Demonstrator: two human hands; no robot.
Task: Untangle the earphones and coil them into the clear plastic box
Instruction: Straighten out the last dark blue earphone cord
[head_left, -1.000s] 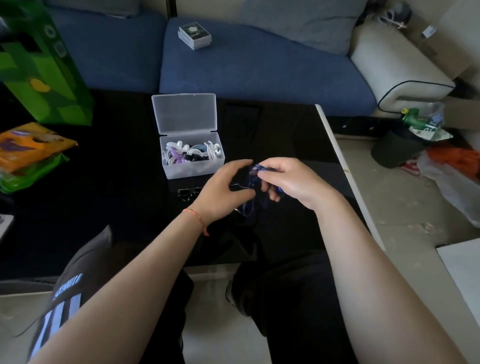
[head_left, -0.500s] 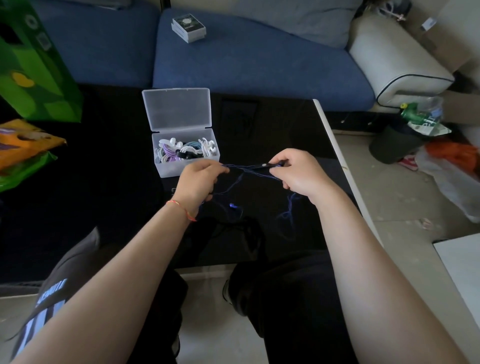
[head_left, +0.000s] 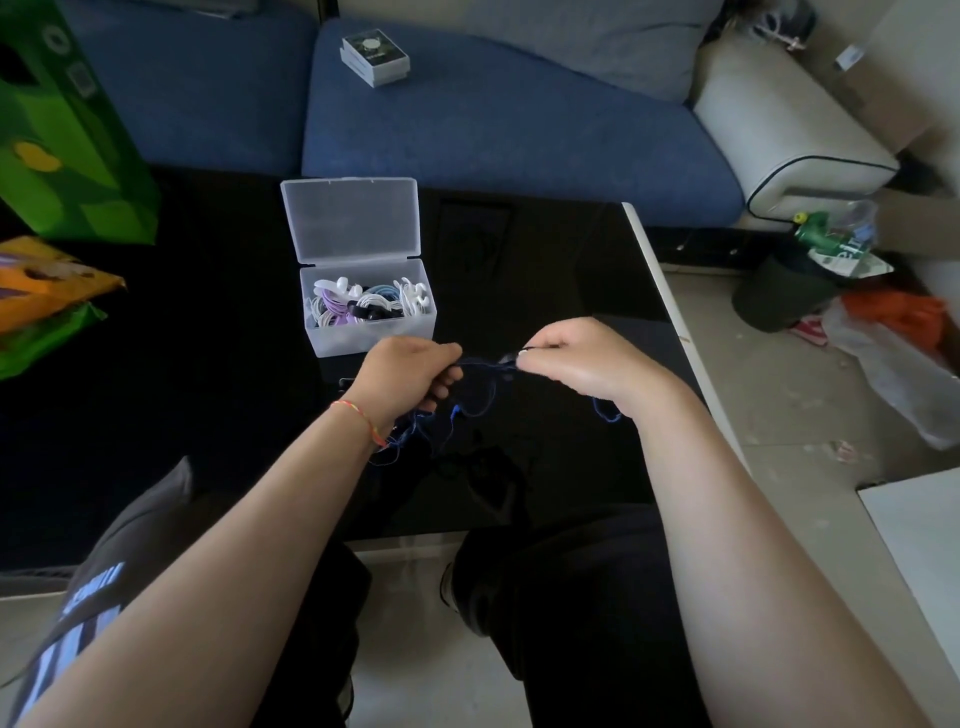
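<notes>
Dark blue earphones (head_left: 480, 387) hang as a thin tangled cord between my two hands, just above the black table (head_left: 545, 260). My left hand (head_left: 410, 374) grips one part of the cord, with loose loops dangling below its wrist. My right hand (head_left: 582, 364) pinches the other part, and a short loop hangs under that wrist. The clear plastic box (head_left: 371, 332) stands just beyond my left hand. Its lid is open, and coiled white, purple, blue and black earphones lie inside.
A green bag (head_left: 67, 140) and an orange packet (head_left: 41, 286) lie at the table's left. A blue sofa (head_left: 493, 130) with a small box (head_left: 375, 58) runs behind. The table's white edge (head_left: 670, 317) is at my right; a bin (head_left: 784, 291) and litter are on the floor.
My hands first pulled apart and stretched the blue cord out. They have since come a little closer together, and the cord between them hangs slacker.
</notes>
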